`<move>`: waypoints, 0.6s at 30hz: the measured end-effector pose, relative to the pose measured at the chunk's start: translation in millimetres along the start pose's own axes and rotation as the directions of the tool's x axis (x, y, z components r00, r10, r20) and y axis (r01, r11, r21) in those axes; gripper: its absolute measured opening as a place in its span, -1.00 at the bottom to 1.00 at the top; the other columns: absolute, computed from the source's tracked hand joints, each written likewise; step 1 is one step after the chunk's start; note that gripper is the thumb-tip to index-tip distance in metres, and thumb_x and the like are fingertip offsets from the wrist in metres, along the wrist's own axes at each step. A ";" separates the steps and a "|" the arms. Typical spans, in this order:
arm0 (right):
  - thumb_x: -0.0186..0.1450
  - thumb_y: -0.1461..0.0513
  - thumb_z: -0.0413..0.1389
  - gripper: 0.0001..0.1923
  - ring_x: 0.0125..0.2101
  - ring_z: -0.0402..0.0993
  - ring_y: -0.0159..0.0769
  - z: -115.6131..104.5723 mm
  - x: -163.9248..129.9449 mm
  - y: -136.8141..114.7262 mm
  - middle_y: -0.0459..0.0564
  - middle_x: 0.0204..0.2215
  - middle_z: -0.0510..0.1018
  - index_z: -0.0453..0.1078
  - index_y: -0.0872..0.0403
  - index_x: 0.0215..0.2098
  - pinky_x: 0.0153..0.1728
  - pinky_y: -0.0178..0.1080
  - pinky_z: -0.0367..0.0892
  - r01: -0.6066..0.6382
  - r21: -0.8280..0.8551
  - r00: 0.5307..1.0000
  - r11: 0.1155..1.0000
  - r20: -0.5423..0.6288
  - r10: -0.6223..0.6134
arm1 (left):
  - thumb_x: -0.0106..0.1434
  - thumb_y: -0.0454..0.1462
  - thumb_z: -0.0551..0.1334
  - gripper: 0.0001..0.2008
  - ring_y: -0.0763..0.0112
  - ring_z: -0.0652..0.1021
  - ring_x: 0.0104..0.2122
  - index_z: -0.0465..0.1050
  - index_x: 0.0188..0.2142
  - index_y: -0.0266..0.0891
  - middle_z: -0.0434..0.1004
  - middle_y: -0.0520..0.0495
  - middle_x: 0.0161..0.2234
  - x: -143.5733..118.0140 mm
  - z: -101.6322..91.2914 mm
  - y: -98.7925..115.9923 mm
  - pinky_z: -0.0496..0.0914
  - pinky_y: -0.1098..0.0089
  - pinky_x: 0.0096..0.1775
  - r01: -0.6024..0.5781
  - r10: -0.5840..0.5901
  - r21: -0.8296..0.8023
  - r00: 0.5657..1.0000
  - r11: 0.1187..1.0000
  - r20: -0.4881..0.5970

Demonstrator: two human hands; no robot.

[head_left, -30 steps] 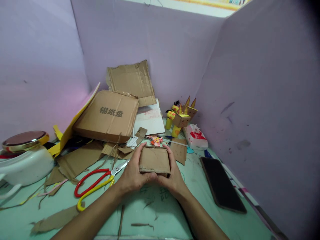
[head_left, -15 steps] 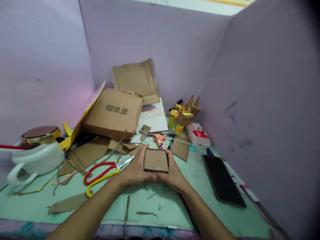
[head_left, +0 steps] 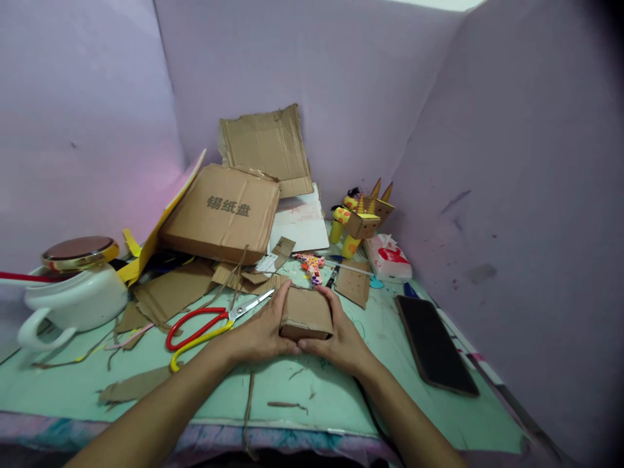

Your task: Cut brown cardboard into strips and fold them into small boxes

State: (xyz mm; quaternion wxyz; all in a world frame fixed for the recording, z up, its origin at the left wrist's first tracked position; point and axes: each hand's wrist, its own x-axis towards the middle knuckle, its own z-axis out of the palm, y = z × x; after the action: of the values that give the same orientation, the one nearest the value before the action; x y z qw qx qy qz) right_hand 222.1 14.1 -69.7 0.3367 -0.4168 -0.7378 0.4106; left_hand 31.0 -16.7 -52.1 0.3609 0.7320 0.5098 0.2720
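Between both palms I hold a small cardboard box (head_left: 307,311), its flat top facing up and its front side showing. My left hand (head_left: 266,328) closes on the box's left side, and my right hand (head_left: 344,335) on its right side. The thumbs nearly meet at the lower front edge. Just left of my left hand lie scissors (head_left: 214,325) with one red and one yellow handle, blades pointing at the hand. Beyond the box rests a colourful patterned glue gun (head_left: 314,268).
A large cardboard box (head_left: 219,214) and cardboard scraps (head_left: 175,296) fill the back left. A white mug (head_left: 78,302) stands at left. Yellow cardboard animal figures (head_left: 361,224) and a tissue pack (head_left: 389,258) stand at back right. A phone (head_left: 436,344) lies at right.
The small box has tilted, so more of its front side shows, and both hands have shifted with it. The whole view has moved slightly.
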 end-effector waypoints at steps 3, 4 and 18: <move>-0.14 0.14 0.33 0.05 0.00 0.27 -0.09 2.0 1.3 1.0 0.08 0.06 0.27 -0.14 0.02 0.20 0.01 -0.09 0.19 0.030 -0.004 0.999 1.000 -0.014 -0.030 | -0.06 -0.24 0.32 0.12 0.11 0.10 0.18 -0.53 0.24 -0.25 -0.18 -0.30 0.25 -0.9 -0.5 0.9 0.08 0.15 0.12 0.025 -0.025 0.002 1.000 1.000 0.000; -0.14 0.14 0.33 0.08 0.03 0.24 -0.08 2.6 1.8 1.4 0.10 0.08 0.24 -0.18 0.04 0.21 0.03 -0.09 0.17 0.041 -0.004 0.999 0.999 -0.020 -0.041 | -0.05 -0.24 0.32 0.13 0.12 0.10 0.18 -0.55 0.24 -0.26 -0.19 -0.30 0.25 -1.1 -0.8 0.6 0.07 0.16 0.13 0.028 -0.028 -0.006 1.000 1.000 0.002; -0.18 0.06 0.35 0.33 0.19 -0.04 0.00 -4.7 -1.9 8.3 0.23 0.24 -0.04 -0.47 0.06 0.27 0.15 0.03 -0.07 0.173 -0.107 0.982 0.979 0.098 -0.163 | -0.11 -0.33 0.33 0.18 0.11 -0.06 0.23 -0.61 0.23 -0.20 -0.32 -0.30 0.28 -3.5 -4.3 -5.4 -0.07 0.08 0.17 -0.027 0.024 0.094 0.999 0.995 0.035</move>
State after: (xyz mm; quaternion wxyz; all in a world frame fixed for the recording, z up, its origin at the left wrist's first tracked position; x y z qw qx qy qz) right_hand 229.7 16.5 -75.3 0.3127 -0.3528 -0.8070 0.3555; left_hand 23.5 -17.8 -53.9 0.3310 0.7592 0.5065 0.2399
